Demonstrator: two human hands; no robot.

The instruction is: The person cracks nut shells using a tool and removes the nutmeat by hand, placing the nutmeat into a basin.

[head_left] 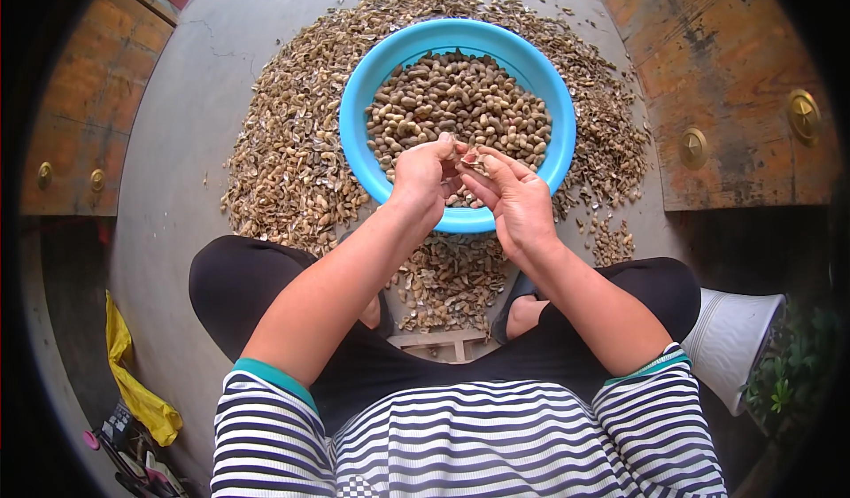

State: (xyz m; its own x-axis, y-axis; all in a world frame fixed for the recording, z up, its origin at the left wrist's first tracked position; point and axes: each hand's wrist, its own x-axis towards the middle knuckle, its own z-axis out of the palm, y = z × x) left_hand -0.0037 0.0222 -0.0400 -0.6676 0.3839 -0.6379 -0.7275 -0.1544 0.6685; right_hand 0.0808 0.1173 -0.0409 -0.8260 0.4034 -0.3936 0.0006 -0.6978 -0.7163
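Both my hands meet over the near part of a blue plastic basin (352,135) that holds many unshelled peanuts (460,95). Between my fingertips is a peanut (478,167), its shell split, with a bit of reddish kernel showing. My right hand (521,199) pinches the shell between thumb and fingers. My left hand (423,172) is closed too, its fingertips beside the same peanut; its inner fingers are partly hidden, so what lies in that palm cannot be seen.
Broken peanut shells (301,135) lie in a wide heap around the basin and between my feet. Wooden doors (735,82) stand on either side. A white plant pot (728,343) is at the lower right, a yellow bag (137,378) at the lower left.
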